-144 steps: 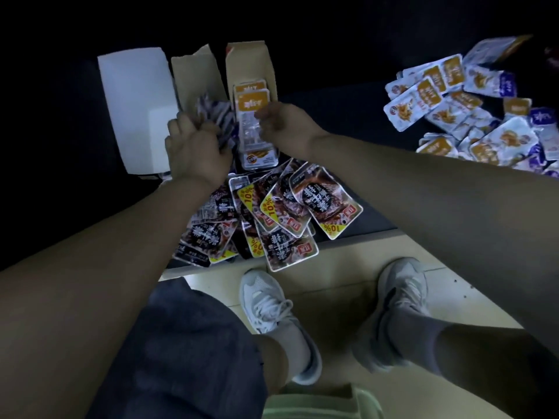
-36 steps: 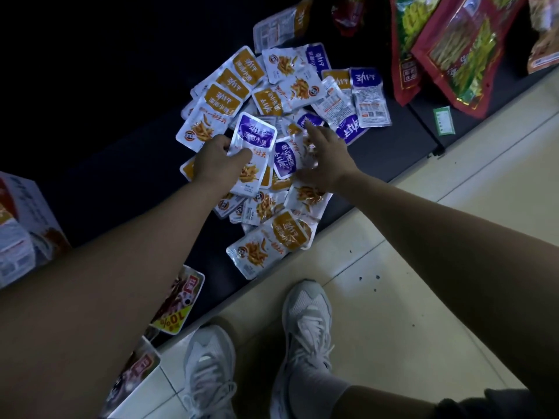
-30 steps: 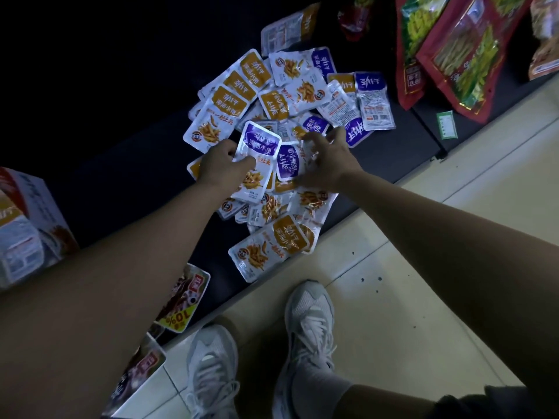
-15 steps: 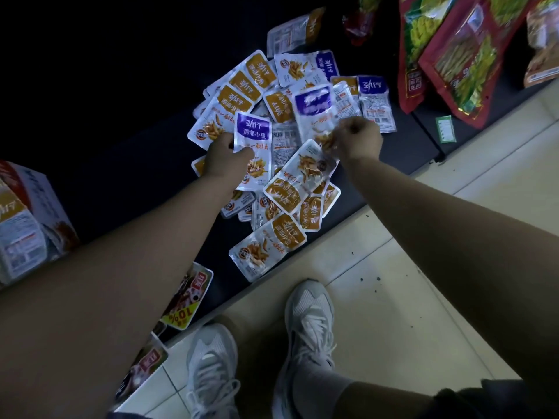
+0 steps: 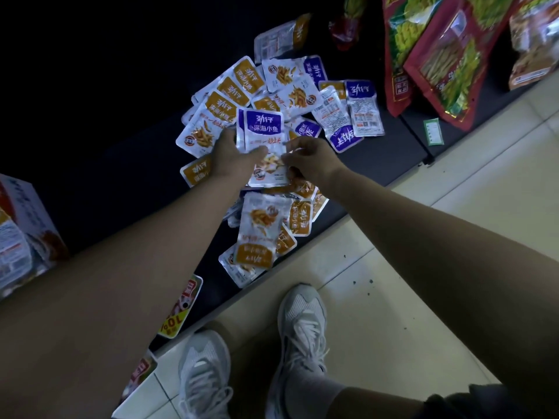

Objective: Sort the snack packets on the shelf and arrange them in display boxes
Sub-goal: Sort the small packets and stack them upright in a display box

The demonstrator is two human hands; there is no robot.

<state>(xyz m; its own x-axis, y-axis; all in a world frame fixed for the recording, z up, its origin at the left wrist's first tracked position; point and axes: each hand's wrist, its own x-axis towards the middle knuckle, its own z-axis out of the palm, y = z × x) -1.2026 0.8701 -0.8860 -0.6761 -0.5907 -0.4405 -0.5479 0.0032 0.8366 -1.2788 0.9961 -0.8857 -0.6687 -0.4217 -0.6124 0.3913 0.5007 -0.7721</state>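
Both pinching purple packet (image 5: 262, 132): left hand (image 5: 230, 160), right hand (image 5: 310, 164); lengthwise away, purple end far.

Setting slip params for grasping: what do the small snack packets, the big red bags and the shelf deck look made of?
Small snack packets, e.g. the purple-topped packet in the left hand and right hand: glossy plastic film, maybe foil-backed; glare, crimped seams. Big red bags: glossy printed film; sheen, creases. Shelf deck: dark, matte, possibly painted metal; too dim to confirm.
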